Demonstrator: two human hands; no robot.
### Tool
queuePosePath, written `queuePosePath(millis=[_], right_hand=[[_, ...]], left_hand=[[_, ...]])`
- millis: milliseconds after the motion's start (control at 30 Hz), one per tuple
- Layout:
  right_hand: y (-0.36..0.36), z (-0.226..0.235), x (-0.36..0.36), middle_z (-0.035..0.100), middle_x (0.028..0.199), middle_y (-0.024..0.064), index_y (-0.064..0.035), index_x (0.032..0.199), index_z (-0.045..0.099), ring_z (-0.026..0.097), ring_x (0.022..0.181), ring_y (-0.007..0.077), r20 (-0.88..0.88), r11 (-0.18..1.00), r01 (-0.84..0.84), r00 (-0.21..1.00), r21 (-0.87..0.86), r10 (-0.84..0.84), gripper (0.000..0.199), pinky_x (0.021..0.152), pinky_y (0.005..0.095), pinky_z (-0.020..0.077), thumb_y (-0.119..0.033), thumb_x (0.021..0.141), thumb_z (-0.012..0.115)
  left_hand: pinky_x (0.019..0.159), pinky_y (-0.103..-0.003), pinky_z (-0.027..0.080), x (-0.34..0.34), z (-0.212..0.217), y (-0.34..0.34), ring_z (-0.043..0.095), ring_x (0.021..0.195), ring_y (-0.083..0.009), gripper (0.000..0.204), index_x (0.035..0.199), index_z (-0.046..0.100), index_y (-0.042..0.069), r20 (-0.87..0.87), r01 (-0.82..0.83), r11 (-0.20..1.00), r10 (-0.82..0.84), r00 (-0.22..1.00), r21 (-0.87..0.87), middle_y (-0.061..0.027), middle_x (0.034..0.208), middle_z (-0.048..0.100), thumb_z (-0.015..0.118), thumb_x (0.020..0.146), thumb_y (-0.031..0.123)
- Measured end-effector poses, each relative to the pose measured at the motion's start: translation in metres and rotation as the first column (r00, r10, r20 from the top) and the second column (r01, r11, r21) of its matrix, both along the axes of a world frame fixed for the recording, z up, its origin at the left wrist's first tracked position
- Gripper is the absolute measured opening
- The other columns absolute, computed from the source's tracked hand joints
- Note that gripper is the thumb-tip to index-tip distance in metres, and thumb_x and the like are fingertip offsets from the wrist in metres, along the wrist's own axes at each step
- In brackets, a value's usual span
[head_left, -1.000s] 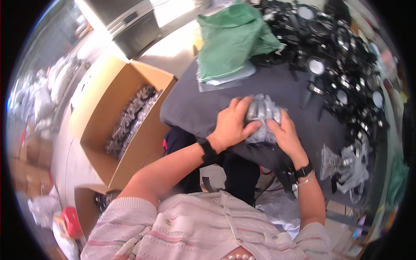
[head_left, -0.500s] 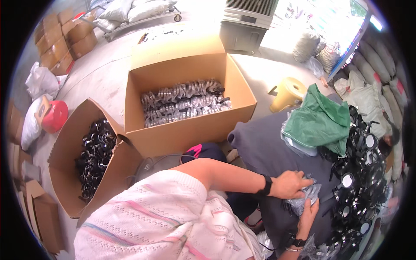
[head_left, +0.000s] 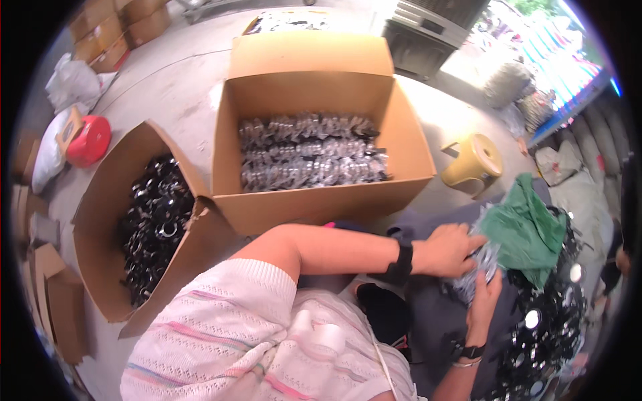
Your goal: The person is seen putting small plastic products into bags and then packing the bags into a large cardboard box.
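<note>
My left hand (head_left: 447, 250), with a black band at the wrist, and my right hand (head_left: 485, 294), with a dark watch and bangle, close on a crinkled clear plastic bag (head_left: 461, 289). What lies inside the bag is not plain to see. Both hands work above a dark grey cloth (head_left: 428, 314) on my right. Just beyond them lies a green cloth or bag (head_left: 528, 230). Beside the grey cloth spreads a heap of black parts (head_left: 542, 334), several with round, pale, shiny faces.
A large open carton (head_left: 321, 204) holds rows of plastic-wrapped pieces. Left of it, another carton (head_left: 97, 260) contains loose black ring-shaped parts (head_left: 157, 227). A yellow stool (head_left: 473, 164), a red stool (head_left: 90, 142) and a grey machine (head_left: 424, 40) stand around; stuffed sacks line the right.
Both hands have moved farther from me with the plastic bag, close to the green cloth. My view has shifted, so the cartons sit differently in it.
</note>
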State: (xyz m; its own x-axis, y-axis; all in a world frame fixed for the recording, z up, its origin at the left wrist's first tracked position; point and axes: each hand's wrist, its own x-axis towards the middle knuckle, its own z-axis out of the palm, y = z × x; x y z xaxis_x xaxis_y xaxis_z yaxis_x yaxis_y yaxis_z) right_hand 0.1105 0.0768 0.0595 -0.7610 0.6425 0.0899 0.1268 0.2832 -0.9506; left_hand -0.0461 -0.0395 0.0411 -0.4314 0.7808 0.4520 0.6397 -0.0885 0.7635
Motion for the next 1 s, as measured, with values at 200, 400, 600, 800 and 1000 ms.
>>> queuePosePath(millis=[200, 400, 600, 800, 1000], right_hand=[[-0.034, 0.006, -0.193, 0.058, 0.113, 0.0073, 0.0026, 0.121, 0.05, 0.054, 0.103, 0.0131, -0.035, 0.953, -0.303, 0.953, -0.024, 0.302, 0.03, 0.09, 0.0293, 0.0431, -0.01, 0.094, 0.053], [-0.097, -0.029, -0.395, 0.062, 0.109, 0.0065, 0.0023, 0.121, 0.054, 0.059, 0.094, 0.013, -0.019, 0.782, -0.606, 0.792, -0.146, 0.61, 0.03, 0.081, 0.0284, 0.0485, -0.008, 0.092, 0.052], [-0.201, -0.12, -0.534, 0.066, 0.09, 0.0061, 0.0037, 0.099, 0.063, 0.06, 0.075, 0.0126, 0.019, 0.689, -0.724, 0.689, -0.029, 0.724, 0.018, 0.066, 0.0291, 0.0498, -0.004, 0.084, 0.058], [-0.267, -0.221, -0.59, 0.067, 0.087, 0.015, 0.0051, 0.094, 0.064, 0.062, 0.082, 0.0215, 0.209, 0.605, -0.796, 0.59, -0.008, 0.78, 0.023, 0.073, 0.0364, 0.0481, -0.005, 0.073, 0.061], [-0.297, -0.326, -0.584, 0.062, 0.096, 0.0326, 0.0075, 0.089, 0.065, 0.059, 0.099, 0.0456, 0.15, 0.575, -0.796, 0.556, -0.187, 0.818, 0.027, 0.085, 0.0457, 0.0469, -0.005, 0.069, 0.052]], left_hand=[[0.071, -0.045, 0.052, -0.147, 0.005, -0.065, 0.063, 0.077, -0.0371, 0.042, 0.109, 0.066, 0.012, 0.006, -0.374, 0.922, 0.375, 0.927, 0.102, -0.019, 0.083, 0.063, 0.062, 0.072, 0.031], [0.08, -0.032, 0.053, -0.296, -0.023, -0.151, 0.067, 0.086, -0.0232, 0.05, 0.122, 0.062, 0.013, 0.106, -0.657, 0.753, 0.656, 0.747, -0.033, -0.0169, 0.102, 0.068, 0.064, 0.073, 0.026], [0.093, -0.033, 0.046, -0.398, -0.111, -0.253, 0.061, 0.106, -0.0281, 0.063, 0.131, 0.052, 0.004, 0.182, -0.871, 0.464, 0.882, 0.436, -0.161, -0.0197, 0.117, 0.063, 0.063, 0.074, 0.029], [0.092, -0.034, 0.046, -0.432, -0.222, -0.32, 0.062, 0.105, -0.0281, 0.054, 0.119, 0.06, 0.001, 0.106, -0.938, 0.174, 0.983, 0.148, -0.3, -0.0194, 0.111, 0.066, 0.064, 0.074, 0.03], [0.089, -0.037, 0.048, -0.418, -0.314, -0.347, 0.064, 0.1, -0.0326, 0.048, 0.107, 0.067, 0.005, 0.128, -0.904, 0.047, 0.992, -0.008, -0.424, -0.0187, 0.102, 0.069, 0.067, 0.069, 0.034]])
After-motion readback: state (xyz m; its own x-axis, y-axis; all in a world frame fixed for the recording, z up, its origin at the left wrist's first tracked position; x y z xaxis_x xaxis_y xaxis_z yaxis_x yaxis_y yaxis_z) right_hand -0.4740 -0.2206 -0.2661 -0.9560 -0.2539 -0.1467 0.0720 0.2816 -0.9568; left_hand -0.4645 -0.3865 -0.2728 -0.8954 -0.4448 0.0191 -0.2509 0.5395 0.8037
